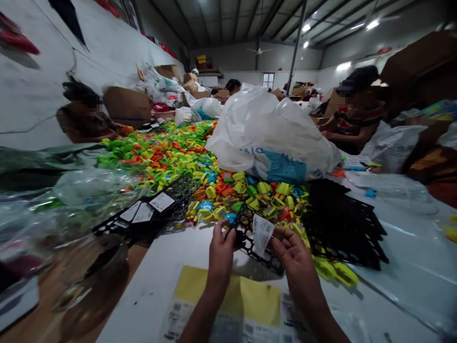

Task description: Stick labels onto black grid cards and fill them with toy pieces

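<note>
Between my hands is a black perforated plastic frame [246,240], tilted above the white tabletop. My left hand [222,252] is closed on its left edge. A white printed label [262,234] lies against the frame, and my right hand [294,255] pinches the label's right side. Whether the label is stuck to the frame I cannot tell. Below my forearms lie yellow-backed sheets [262,297] with printed labels. To the left rests a stack of black frames [174,195] with white labels on top.
Colourful plastic pieces [167,147] are heaped across the table. A big white plastic bag [264,128] stands on the heap. More black frames [339,224] are stacked at right. People sit at left [84,114] and right [357,114]. A clear round container [94,267] is at lower left.
</note>
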A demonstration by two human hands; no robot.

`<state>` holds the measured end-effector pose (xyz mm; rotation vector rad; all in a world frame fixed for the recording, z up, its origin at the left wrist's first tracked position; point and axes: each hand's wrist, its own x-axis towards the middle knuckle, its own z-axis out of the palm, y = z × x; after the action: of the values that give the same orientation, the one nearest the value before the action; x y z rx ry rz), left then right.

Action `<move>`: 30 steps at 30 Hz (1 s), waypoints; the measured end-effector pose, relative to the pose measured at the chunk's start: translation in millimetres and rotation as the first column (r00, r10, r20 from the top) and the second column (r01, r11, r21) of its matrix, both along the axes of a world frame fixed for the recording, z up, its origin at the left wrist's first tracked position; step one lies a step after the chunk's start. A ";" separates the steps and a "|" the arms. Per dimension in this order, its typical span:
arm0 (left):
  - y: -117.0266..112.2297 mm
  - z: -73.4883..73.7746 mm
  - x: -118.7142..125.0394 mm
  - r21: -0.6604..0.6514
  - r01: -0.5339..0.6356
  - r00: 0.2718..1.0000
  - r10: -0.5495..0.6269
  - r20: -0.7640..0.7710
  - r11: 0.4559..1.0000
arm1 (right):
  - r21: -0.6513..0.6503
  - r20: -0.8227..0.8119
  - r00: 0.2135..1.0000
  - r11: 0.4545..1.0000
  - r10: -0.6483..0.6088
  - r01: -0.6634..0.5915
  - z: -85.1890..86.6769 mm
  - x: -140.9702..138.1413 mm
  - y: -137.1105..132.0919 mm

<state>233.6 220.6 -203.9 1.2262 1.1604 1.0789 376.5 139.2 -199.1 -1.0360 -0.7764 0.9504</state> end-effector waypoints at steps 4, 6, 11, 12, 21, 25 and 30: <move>-36.3 -8.7 -15.3 -0.135 -0.096 0.943 0.134 0.306 0.986 | -0.040 -0.015 0.995 0.994 0.099 -0.099 2.1 -30.9 -2.8; -45.6 -12.0 -19.8 -0.159 -0.114 0.923 0.164 0.349 0.981 | -0.057 -0.015 0.994 0.992 0.112 -0.113 1.1 -39.0 -1.2; -53.7 -10.6 -26.5 -0.176 -0.120 0.913 0.178 0.366 0.977 | -0.061 0.015 0.995 0.994 0.096 -0.095 -4.2 -48.6 8.4; -54.3 -8.9 -27.4 -0.178 -0.122 0.911 0.181 0.370 0.976 | -0.060 0.024 0.996 0.995 0.081 -0.079 -5.2 -49.9 10.2; -58.2 -12.4 -28.1 -0.215 -0.156 0.839 0.244 0.487 0.964 | -0.090 0.183 0.982 0.995 0.056 -0.040 -17.0 -62.2 15.8; -60.1 -22.0 -25.4 -0.183 -0.157 0.832 0.230 0.505 0.970 | -0.119 0.278 0.959 0.988 -0.058 0.095 -27.0 -68.7 15.8; -62.6 -17.8 -22.6 -0.182 -0.149 0.821 0.224 0.525 0.972 | -0.080 0.380 0.916 0.982 -0.131 0.173 -28.4 -70.4 15.3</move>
<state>211.0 158.0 -221.7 0.6363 0.8961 1.3634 306.2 154.5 -227.5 -1.3804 -0.9473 0.6746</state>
